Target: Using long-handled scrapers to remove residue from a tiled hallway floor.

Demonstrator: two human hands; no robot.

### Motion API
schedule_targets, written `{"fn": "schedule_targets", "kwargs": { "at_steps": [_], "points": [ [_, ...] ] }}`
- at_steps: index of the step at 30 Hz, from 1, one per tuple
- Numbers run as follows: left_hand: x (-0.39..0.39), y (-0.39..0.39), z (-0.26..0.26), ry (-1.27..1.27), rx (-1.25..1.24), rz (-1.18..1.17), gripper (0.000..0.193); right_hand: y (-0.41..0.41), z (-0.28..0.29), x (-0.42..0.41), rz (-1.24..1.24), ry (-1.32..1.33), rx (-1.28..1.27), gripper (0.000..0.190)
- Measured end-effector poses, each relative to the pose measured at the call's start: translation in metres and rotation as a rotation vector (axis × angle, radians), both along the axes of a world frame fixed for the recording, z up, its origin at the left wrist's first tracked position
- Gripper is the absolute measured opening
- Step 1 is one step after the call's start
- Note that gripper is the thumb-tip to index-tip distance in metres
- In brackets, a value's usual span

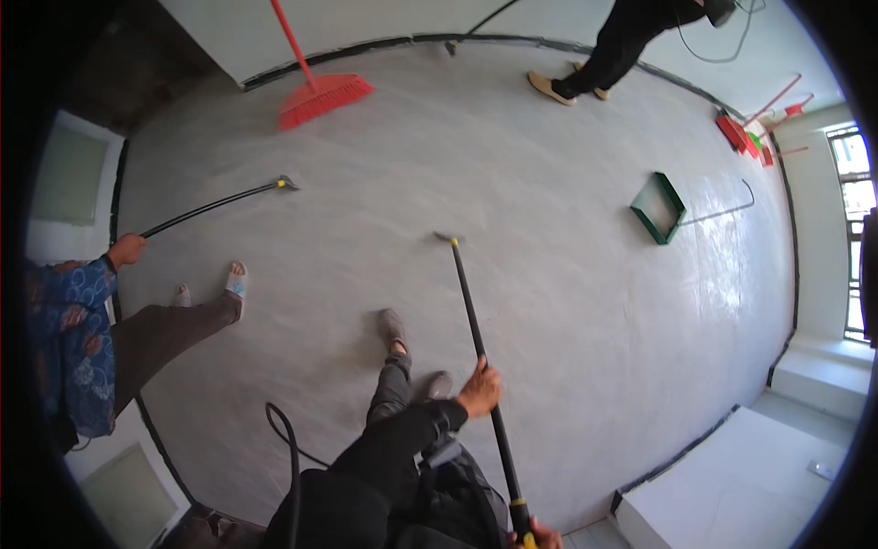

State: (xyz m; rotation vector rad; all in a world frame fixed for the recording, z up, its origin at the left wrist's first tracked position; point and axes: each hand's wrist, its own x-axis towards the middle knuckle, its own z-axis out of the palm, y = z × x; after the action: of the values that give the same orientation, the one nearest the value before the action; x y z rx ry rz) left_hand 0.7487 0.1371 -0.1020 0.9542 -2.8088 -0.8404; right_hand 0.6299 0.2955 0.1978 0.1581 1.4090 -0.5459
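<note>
A long-handled floor scraper with a black pole and yellow collars runs up from the bottom of the view. My left hand is wrapped around the middle of its pole. Lower down, my right hand grips the handle end, partly cut off by the picture's edge. The small scraper head rests at the grey floor, ahead of my feet. My left shoe stands forward of the other shoe.
At left, a person holds another scraper. Another person stands by the far wall. A red broom is at upper left. A green dustpan lies right; red brooms and dustpans stand in the corner. A white ledge juts out lower right.
</note>
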Motion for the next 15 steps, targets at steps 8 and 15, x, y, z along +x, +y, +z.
{"fn": "schedule_targets", "kwargs": {
  "at_steps": [8,15],
  "points": [
    [-0.009,-0.061,-0.02,-0.037,-0.16,0.041,0.011,0.004,-0.065,-0.015,-0.302,-0.363,0.219,0.052],
    [-0.012,0.036,-0.002,0.026,0.027,-0.04,0.015,0.045,-0.008,-0.008,-0.304,-0.158,0.207,0.015]
  ]
}}
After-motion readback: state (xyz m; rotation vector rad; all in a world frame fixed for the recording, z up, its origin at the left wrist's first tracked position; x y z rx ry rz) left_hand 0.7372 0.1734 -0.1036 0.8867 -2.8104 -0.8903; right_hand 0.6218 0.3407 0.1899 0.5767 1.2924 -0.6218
